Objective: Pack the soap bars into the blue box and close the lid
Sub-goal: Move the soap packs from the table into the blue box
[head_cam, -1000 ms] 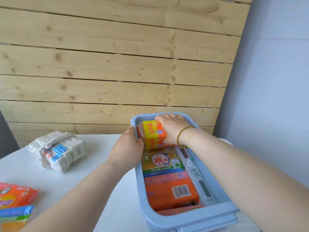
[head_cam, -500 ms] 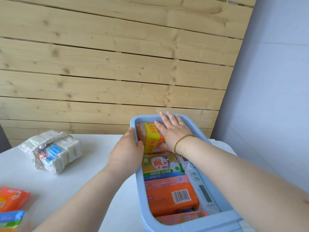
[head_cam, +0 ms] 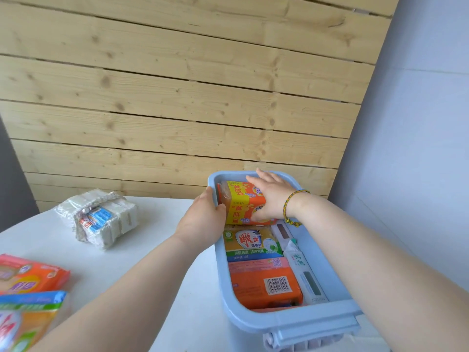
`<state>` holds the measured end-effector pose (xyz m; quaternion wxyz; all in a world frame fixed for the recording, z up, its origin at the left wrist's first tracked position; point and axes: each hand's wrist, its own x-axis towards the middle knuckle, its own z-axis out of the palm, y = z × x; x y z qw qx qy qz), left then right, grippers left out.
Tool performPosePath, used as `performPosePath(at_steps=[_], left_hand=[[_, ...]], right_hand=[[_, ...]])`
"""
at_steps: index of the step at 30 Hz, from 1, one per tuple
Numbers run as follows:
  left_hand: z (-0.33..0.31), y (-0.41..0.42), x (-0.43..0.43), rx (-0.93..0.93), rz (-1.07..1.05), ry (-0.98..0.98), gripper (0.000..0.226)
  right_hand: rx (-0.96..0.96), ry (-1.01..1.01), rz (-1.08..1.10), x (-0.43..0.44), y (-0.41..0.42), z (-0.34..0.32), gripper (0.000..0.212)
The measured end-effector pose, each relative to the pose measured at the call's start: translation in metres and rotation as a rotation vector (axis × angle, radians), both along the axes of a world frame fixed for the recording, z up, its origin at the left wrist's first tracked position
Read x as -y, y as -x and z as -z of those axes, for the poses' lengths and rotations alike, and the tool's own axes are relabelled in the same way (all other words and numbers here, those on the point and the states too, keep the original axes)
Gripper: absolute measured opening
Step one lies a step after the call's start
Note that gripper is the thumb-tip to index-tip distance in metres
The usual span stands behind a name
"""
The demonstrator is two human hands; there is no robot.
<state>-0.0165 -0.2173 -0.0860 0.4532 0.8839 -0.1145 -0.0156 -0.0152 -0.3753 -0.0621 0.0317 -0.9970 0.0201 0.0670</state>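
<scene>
The blue box [head_cam: 319,320] stands open on the white table, with several wrapped soap bars lying flat inside. At its far end lies an orange-and-yellow soap bar [head_cam: 239,201]. My right hand [head_cam: 271,196] rests flat on top of that bar, fingers spread. My left hand [head_cam: 203,217] is against the box's left rim beside the same bar. Closer in the box are a yellow-green soap bar [head_cam: 251,243] and an orange soap bar [head_cam: 266,285] with a barcode. No lid is in view.
A clear-wrapped pack of white soap bars [head_cam: 99,217] lies on the table [head_cam: 142,262] to the left. Orange and blue-green soap packs [head_cam: 28,293] sit at the near left edge. A wooden plank wall rises behind; a grey wall stands to the right.
My right hand has gone from gripping the orange-and-yellow bar to lying flat on top of it, and the bar has sunk lower into the box's far end. The left hand stayed at the rim.
</scene>
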Motion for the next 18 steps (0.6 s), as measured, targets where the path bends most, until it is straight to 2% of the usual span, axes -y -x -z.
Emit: performPosePath(at_steps=[5, 9, 12, 15, 17, 18], left_hand=[[-0.001, 0.010, -0.024, -0.045, 0.049, 0.125, 0.057], [-0.007, 0.030, -0.077, 0.021, -0.001, 0.162, 0.034], [-0.007, 0.055, -0.133, 0.100, -0.096, 0.177, 0.020], [-0.001, 0.083, -0.189, 0.193, -0.245, 0.190, 0.031], [0.005, 0.097, -0.219, 0.204, -0.364, 0.236, 0.034], [0.009, 0.101, -0.231, 0.202, -0.424, 0.265, 0.033]], right_hand=[[0.120, -0.193, 0.029, -0.010, 0.020, -0.024, 0.060], [0.238, -0.374, 0.021, -0.040, 0.038, -0.039, 0.020], [0.330, -0.455, -0.053, -0.076, 0.045, -0.045, 0.017], [0.368, -0.628, -0.101, -0.120, 0.047, -0.043, 0.017], [0.358, -0.750, -0.106, -0.153, 0.047, -0.032, 0.022], [0.331, -0.803, -0.113, -0.169, 0.046, -0.024, 0.017]])
